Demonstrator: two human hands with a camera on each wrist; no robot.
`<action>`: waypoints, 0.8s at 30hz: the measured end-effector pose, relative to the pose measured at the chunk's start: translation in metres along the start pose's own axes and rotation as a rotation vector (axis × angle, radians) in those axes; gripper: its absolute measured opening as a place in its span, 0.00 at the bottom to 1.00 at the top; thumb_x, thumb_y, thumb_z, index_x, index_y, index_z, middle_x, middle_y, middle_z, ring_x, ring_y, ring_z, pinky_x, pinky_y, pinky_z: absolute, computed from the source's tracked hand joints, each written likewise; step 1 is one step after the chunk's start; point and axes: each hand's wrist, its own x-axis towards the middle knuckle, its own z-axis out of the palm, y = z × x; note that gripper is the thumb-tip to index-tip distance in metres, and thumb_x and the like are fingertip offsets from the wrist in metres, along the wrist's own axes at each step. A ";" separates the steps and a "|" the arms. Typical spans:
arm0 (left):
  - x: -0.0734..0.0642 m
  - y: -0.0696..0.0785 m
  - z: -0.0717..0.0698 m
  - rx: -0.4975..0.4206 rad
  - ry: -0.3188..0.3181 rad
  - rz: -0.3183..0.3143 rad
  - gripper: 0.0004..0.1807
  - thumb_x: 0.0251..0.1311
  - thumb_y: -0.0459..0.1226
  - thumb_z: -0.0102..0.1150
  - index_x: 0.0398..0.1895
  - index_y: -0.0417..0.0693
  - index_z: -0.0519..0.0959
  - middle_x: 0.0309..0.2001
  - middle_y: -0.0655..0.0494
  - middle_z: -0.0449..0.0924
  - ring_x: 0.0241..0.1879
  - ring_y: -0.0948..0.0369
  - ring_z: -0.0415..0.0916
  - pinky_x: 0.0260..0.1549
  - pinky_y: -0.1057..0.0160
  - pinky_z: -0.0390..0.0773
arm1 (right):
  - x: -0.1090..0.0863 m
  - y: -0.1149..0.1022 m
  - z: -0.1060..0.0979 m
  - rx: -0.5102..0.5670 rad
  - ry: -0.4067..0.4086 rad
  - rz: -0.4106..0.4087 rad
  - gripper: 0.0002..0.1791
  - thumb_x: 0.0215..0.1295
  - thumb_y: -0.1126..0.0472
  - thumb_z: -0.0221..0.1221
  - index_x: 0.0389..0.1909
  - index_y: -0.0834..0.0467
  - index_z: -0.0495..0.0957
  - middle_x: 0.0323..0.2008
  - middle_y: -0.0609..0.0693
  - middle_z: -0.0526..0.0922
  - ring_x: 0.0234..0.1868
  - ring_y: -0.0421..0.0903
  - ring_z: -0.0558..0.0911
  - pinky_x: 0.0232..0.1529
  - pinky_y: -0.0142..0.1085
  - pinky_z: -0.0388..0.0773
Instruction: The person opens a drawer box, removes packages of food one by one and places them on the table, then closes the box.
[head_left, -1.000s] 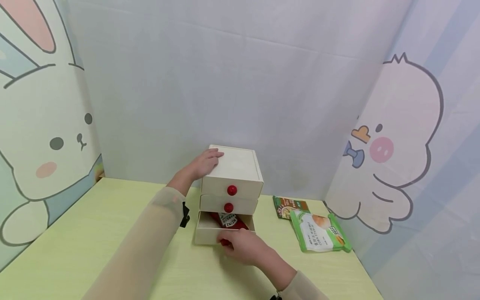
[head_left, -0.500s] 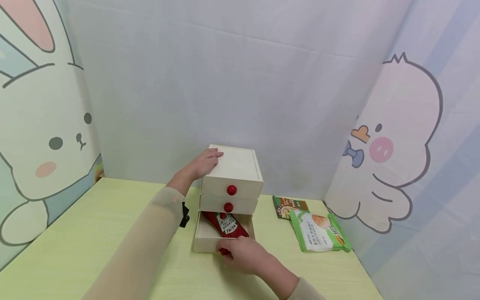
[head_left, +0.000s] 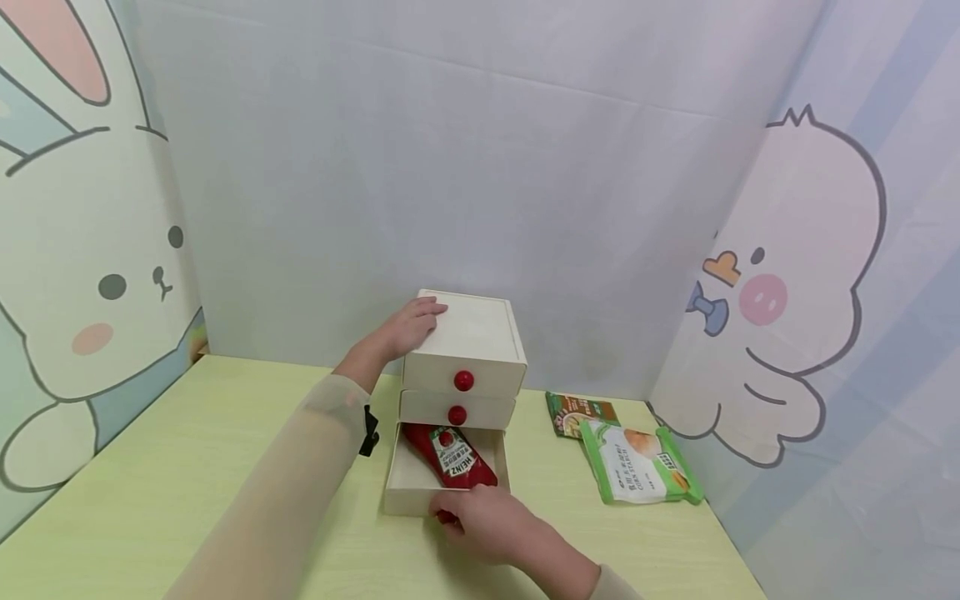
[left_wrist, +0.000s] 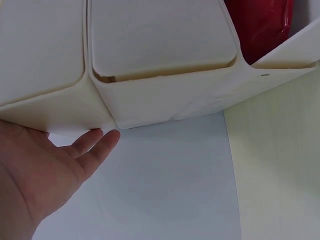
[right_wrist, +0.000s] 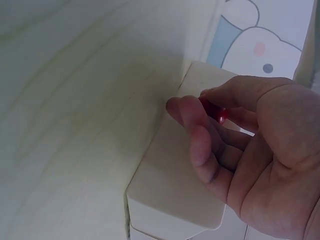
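A small white cabinet of three stacked drawers with red knobs stands at the back of the table. Its bottom drawer is pulled out, and a red Heinz ketchup pouch lies slantwise in it. My right hand pinches the bottom drawer's red knob between thumb and fingers, as the right wrist view shows. My left hand rests on the cabinet's top left edge, fingers fairly straight; in the left wrist view its fingers lie along the cabinet's side.
Right of the cabinet lies a green and white corn starch bag. Behind it, partly overlapped, is a green and brown food packet. Curtains with cartoon animals hang round the pale yellow table.
My right hand has drawn the bottom drawer farther out toward me, so more of the ketchup pouch shows. The left hand has stayed in place on the cabinet.
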 end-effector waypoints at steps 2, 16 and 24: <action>-0.001 0.000 0.000 0.001 0.001 -0.001 0.33 0.85 0.42 0.31 0.87 0.44 0.63 0.91 0.44 0.46 0.91 0.41 0.37 0.88 0.39 0.44 | -0.001 0.000 0.001 -0.003 0.000 0.002 0.11 0.75 0.59 0.69 0.52 0.42 0.86 0.32 0.33 0.82 0.27 0.32 0.72 0.34 0.23 0.74; 0.000 -0.002 0.000 -0.007 0.009 -0.005 0.33 0.84 0.43 0.32 0.87 0.46 0.63 0.91 0.46 0.47 0.91 0.43 0.37 0.88 0.38 0.45 | -0.009 -0.010 0.004 -0.001 0.007 -0.001 0.10 0.75 0.59 0.69 0.51 0.42 0.86 0.34 0.32 0.83 0.28 0.31 0.72 0.35 0.22 0.74; 0.000 -0.003 0.001 -0.009 0.010 -0.003 0.33 0.85 0.43 0.32 0.87 0.46 0.63 0.91 0.46 0.46 0.91 0.42 0.36 0.88 0.38 0.44 | -0.012 -0.015 0.007 0.022 -0.019 0.015 0.10 0.76 0.57 0.69 0.54 0.43 0.87 0.37 0.33 0.86 0.28 0.31 0.73 0.37 0.20 0.76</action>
